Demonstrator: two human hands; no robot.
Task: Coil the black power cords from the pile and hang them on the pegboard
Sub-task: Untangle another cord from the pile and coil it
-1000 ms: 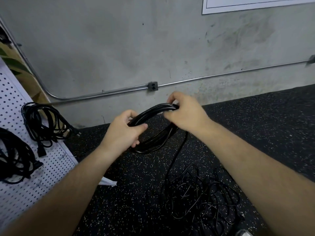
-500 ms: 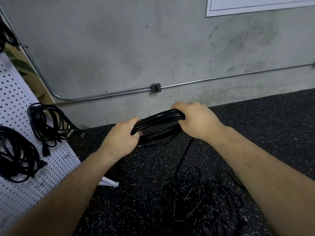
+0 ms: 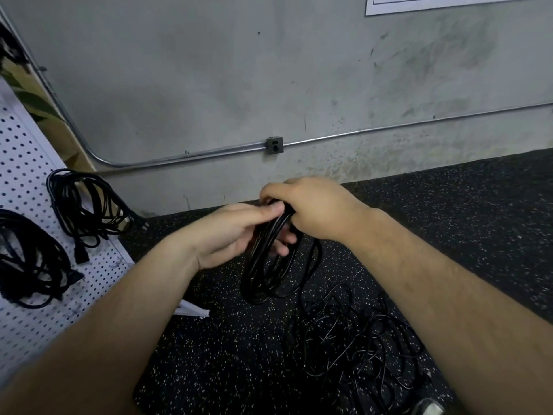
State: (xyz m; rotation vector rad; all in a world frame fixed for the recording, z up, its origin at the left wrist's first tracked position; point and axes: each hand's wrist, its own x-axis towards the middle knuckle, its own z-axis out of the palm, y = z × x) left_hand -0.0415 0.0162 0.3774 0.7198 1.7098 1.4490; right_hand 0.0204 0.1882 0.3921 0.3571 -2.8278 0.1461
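Note:
A black power cord coil [image 3: 270,271] hangs in loops below my two hands, above the dark speckled floor. My left hand [image 3: 236,232] holds the coil's top from the left, thumb over the strands. My right hand [image 3: 314,205] grips the same top bunch from the right, fingers curled round it. A loose tail runs down from the coil toward the tangled pile of black cords [image 3: 353,339] on the floor at lower right. The white pegboard [image 3: 27,163] at the left carries two hung coils: one upper [image 3: 86,205], one lower [image 3: 27,259].
A grey concrete wall with a metal conduit [image 3: 359,136] and an outlet box [image 3: 274,144] stands behind. A white scrap [image 3: 191,310] lies at the pegboard's foot. A white sheet [image 3: 449,3] hangs on the wall at top right.
My hands have come together at the coil's top. The coil, earlier stretched sideways between them, now hangs downward in loops.

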